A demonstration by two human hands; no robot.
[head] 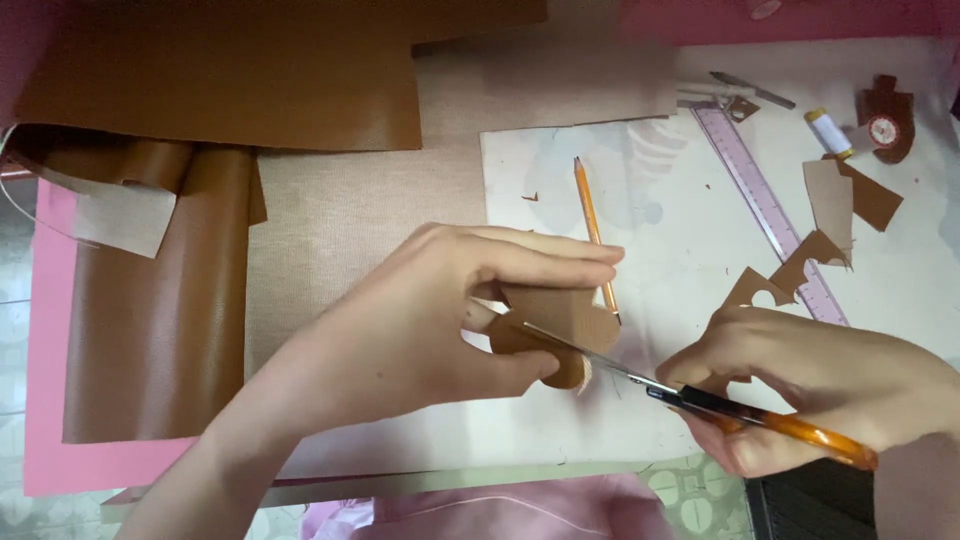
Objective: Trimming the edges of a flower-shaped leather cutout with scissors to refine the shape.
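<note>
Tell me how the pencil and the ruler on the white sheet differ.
The pencil is thin, round and orange-yellow; the ruler is flat, wide and translucent purple with printed marks. The pencil lies close to the left hand, its lower end behind the brown piece held there; the ruler lies farther right, partly under brown scraps. Both are long, straight and untouched.

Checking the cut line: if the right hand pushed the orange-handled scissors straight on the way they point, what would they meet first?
Probably the small brown leatherette piece, already between the blades of the orange-handled scissors in the right hand. Just beyond are the left hand fingers pinching it; depth is unclear.
</note>
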